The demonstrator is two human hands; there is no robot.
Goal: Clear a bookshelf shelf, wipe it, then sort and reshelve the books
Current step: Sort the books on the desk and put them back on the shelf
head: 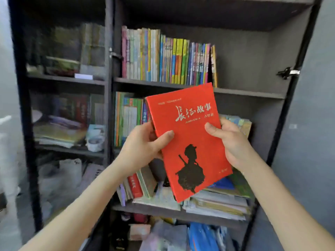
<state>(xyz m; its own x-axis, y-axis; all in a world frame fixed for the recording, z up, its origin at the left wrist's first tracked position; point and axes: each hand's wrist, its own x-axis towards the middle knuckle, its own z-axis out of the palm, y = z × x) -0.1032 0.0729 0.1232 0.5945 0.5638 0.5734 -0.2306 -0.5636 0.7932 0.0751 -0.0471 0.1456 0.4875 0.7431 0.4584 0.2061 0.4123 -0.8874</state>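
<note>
Bookshelf [109, 51]: dark board frame, matt; top and bottom cut off by the frame edge. A metal hinge [288, 72] sits on the right upright.
Left bay [63, 113]: blurred throughout. Flat piles of paper and some upright spines show; titles unreadable. A pale bag shape at its lower level cannot be identified.
Upper right shelf board [250, 93]: a row of thin books [163, 57] stands upright from the left corner to about mid-board, spines bright yellow, green, blue, pink. The last book at the row's right end leans.
Middle right shelf: upright books [126, 118] at the left corner. Everything further right is mostly hidden behind the red book and the hands.
Lower right shelf: flat stack of books [217, 201] toward the right end, edges ragged. A few leaning books [141, 183] at the left end. The centre is hidden.
Bottom bay: blue items [203, 238], soft and crumpled-looking, cut off below.
Red book [188, 142]: held in the air before the middle and lower right shelves, tilted, cover facing the camera. Glossy red cover, pale lettering, black silhouette of a figure. A second cover edge shows behind its left side; one volume or more, cannot tell.
Left hand [145, 142]: grips the book's left edge, thumb on the cover, fingers behind.
Right hand [230, 140]: grips the right edge, thumb on the cover, fingers hidden behind.
</note>
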